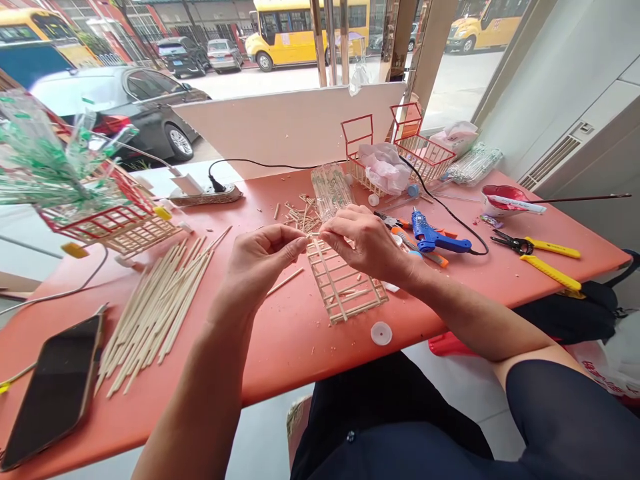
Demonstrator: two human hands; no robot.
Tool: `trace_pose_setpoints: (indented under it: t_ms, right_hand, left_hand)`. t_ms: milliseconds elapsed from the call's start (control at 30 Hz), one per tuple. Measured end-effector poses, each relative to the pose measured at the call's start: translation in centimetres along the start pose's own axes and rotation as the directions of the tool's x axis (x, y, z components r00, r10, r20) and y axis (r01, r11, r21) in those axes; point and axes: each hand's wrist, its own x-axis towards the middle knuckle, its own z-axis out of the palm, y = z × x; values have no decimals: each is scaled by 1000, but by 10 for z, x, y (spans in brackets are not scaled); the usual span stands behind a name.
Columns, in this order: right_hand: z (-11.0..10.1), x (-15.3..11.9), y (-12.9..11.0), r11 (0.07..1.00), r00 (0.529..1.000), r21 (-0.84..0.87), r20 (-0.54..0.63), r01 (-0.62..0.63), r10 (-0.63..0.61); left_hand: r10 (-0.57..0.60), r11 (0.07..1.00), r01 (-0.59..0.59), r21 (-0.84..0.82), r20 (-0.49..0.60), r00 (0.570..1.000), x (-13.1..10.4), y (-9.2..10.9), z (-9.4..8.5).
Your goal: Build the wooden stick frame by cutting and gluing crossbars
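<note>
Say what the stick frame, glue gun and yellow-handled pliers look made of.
Stick frame: probably bare wood or bamboo; pale, matte. Glue gun: likely plastic; smooth blue body, slight sheen. Yellow-handled pliers: dark head, probably metal; evenly yellow grips, perhaps plastic or rubber.

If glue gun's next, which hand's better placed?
Probably the right hand: it's nearer the glue gun, on that side. The left hand is nearer the loose sticks. Both are at the stick frame.

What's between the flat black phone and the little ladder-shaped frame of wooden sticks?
In the head view: a pile of thin, pale wooden sticks, then the person's bare left forearm, then one loose stick.
</note>
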Motion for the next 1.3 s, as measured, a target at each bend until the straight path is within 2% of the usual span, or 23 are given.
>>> trace_pose_setpoints:
  t_ms: [267,1000,1300]
  right_hand:
    - [-2,1,-2,999,999,31,-11,-32,33]
    - [0,0,-1,999,1000,32,-9,-7,8]
    - [1,0,0,1000,1000,14,6,-7,7]
  left_hand:
    - [37,998,-35,51,-30,999,0,1,1]
    - [60,997,-59,54,-22,998,0,-2,1]
    - [36,999,-35,38,-39,999,1,-2,2]
